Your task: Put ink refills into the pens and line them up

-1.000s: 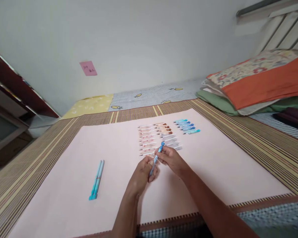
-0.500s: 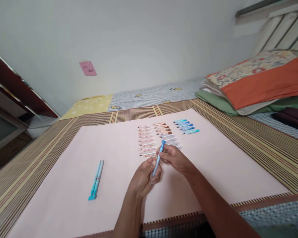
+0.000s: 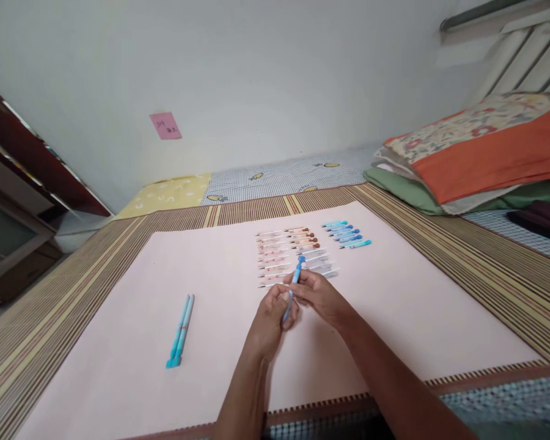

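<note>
Both hands meet over the pink sheet [image 3: 220, 263], holding one blue pen [image 3: 296, 272] whose darker blue top points up and away. My left hand [image 3: 275, 315] has its fingers closed round the lower part of the pen. My right hand [image 3: 318, 293] pinches its middle. Just beyond the hands lie rows of pens: several with reddish marks [image 3: 272, 258], several with brown tops [image 3: 305, 238] and pale grey ones [image 3: 321, 264], partly hidden by the right hand. Blue and turquoise pens [image 3: 346, 233] lie farther right. Two turquoise pens [image 3: 180, 330] rest side by side at the left.
Under the sheet is a striped mat [image 3: 440, 269]. Folded bedding with an orange-edged pillow [image 3: 490, 159] is piled at the right. A pink note [image 3: 165, 125] is stuck on the wall behind, and a patterned cloth [image 3: 275, 177] runs along it.
The view has shifted slightly. The pen has moved a little away from me, and my left hand has moved up along with it, its fingers closer to those of my right hand.
</note>
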